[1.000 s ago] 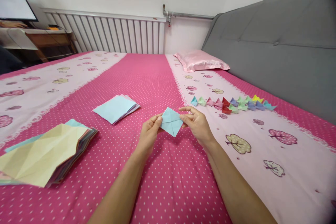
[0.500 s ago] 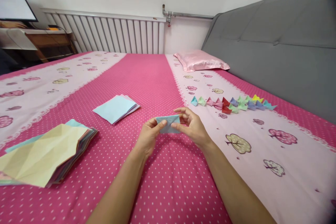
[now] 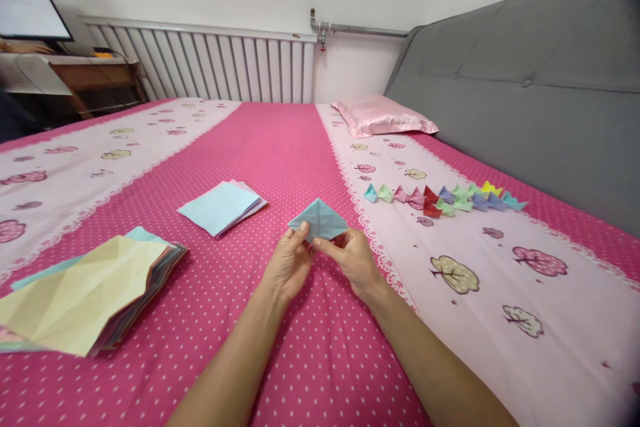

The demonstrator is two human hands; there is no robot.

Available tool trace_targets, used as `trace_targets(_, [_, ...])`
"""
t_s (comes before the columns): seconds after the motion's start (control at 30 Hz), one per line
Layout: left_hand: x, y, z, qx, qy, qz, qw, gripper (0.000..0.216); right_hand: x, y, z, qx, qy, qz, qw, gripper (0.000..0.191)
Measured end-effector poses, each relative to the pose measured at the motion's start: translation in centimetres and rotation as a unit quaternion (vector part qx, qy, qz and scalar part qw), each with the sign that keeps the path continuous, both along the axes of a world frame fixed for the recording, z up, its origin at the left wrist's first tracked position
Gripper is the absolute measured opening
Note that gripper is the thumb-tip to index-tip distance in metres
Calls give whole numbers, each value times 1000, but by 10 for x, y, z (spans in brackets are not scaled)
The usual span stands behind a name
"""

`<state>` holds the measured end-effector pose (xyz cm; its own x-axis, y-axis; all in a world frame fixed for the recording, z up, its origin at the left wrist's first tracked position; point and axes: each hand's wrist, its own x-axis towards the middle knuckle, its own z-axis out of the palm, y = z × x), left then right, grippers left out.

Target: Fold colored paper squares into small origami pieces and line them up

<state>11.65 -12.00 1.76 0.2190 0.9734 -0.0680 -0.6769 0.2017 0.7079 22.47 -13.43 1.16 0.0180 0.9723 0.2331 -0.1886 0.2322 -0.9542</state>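
A light blue folded paper (image 3: 324,219) is held up between both hands above the pink dotted bedspread. It has a diamond-like outline with a peak at the top and a crease down its middle. My left hand (image 3: 290,263) pinches its lower left part, thumb on the near face. On the lower right, my right hand (image 3: 354,259) grips it with the thumb near the bottom edge; the fingers behind are partly hidden. To the right stand several small folded paper boats (image 3: 445,200) in various colours, grouped in a loose row.
A stack of square paper (image 3: 220,207), light blue on top, lies left of my hands. Nearer on the left is a larger pile of creased paper (image 3: 85,293). A pink pillow (image 3: 383,115) rests by the grey headboard (image 3: 525,80). Someone's hand (image 3: 27,47) shows near a monitor (image 3: 33,7).
The blue paper has gone from a flat rectangle to a peaked diamond shape. My right hand's raised fingers have come down around it, and both hands have shifted slightly.
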Motion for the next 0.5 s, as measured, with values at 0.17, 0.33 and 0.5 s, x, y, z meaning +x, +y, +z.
trace_targets(0.17, [-4,2,-2,60,130,66,988,19,17,4,5,93,-154,-141,973,11])
trace_targets(0.33, [-9,1,4,-27,95,-67,993,22,30,3,14,219,-262,-216,915,18])
trace_targets(0.5, [-17,3,11,-110,-44,-198,973,54,37,3,14,281,-316,-194,885,25])
